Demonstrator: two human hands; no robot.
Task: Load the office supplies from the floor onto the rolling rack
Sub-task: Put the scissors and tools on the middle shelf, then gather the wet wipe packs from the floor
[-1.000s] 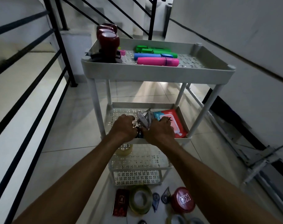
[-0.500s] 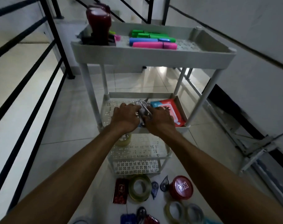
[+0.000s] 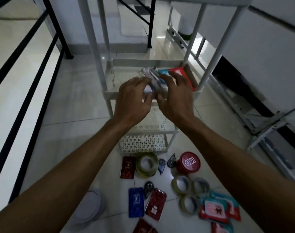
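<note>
A bundle of clear-wrapped packets (image 3: 151, 79) is set on the middle shelf (image 3: 129, 95) of the rolling rack, beside a red packet (image 3: 182, 73). It is flanked by the left hand (image 3: 131, 100) and right hand (image 3: 173, 98) — fingers loosely spread, nothing visibly grasped. Tape rolls (image 3: 145, 163) are left on the floor.

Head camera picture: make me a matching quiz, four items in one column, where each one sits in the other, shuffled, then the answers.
Items:
1. red round tin
2. blue notebook
3. red wipes pack
4. large tape roll

Places:
A. on the rack's middle shelf
B. floor, beside the small red notebook
C. floor, right of the correction tape dispensers
D. floor, left of the red patterned notebook

Pairs: 1-C, 2-D, 3-A, 4-B
</note>
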